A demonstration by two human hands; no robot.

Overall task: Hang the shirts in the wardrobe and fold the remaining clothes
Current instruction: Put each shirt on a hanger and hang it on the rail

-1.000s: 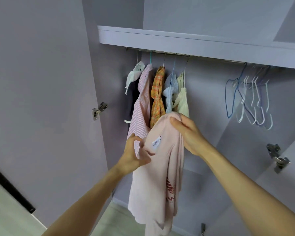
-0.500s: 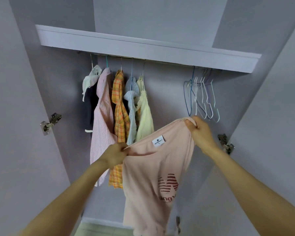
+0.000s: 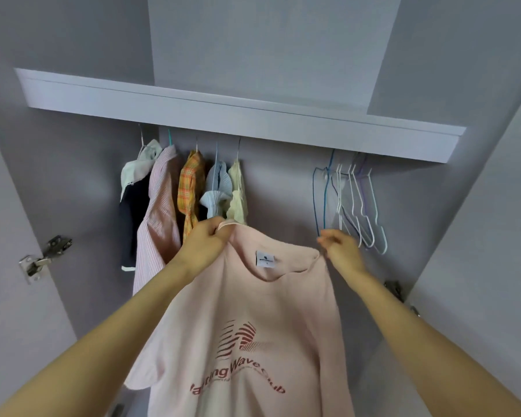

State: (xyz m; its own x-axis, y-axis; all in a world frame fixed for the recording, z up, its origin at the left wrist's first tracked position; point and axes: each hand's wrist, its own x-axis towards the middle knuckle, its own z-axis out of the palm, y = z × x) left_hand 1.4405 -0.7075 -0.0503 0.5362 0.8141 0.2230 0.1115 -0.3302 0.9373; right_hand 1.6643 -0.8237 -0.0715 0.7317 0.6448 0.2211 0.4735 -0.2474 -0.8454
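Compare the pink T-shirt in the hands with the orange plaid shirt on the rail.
The pink T-shirt is plain with a red printed logo; the orange plaid shirt is checked. The T-shirt is off the rail, its collar gripped by the left hand; the plaid shirt hangs on a hanger, side-on and bunched, while the T-shirt faces the camera.

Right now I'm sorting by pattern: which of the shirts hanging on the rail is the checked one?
The orange-and-yellow plaid shirt, third from the left, between the pink striped shirt and the pale blue ruffled one. No other has checks.
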